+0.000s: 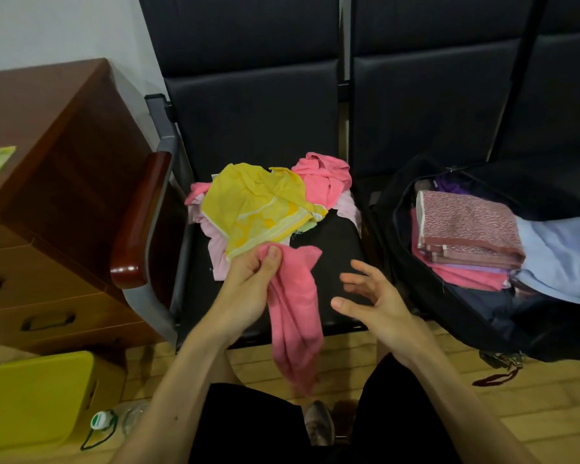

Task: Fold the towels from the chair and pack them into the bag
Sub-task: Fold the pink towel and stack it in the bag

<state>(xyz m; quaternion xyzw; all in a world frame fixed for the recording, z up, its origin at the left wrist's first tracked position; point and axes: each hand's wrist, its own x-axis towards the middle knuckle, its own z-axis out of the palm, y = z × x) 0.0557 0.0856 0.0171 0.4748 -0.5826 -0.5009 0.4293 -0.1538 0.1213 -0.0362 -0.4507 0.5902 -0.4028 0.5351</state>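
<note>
My left hand [252,283] pinches a corner of a pink towel [295,316] that hangs off the front edge of the black chair seat [335,236]. Just right of that towel, my right hand [372,296] hovers with spread fingers and holds nothing. Behind them on the seat lies a loose pile: a yellow towel [258,205] on top, another pink towel [325,179] at the back right, pale pink cloth beneath. On the seat to the right stands an open black bag [549,323] with a stack of folded towels [466,236] inside.
A brown wooden cabinet [54,182] stands left of the chair's wooden armrest [141,222]. A yellow box [37,400] and a plastic bottle [114,423] lie on the floor at lower left. My knees and a shoe [318,423] are below the seat.
</note>
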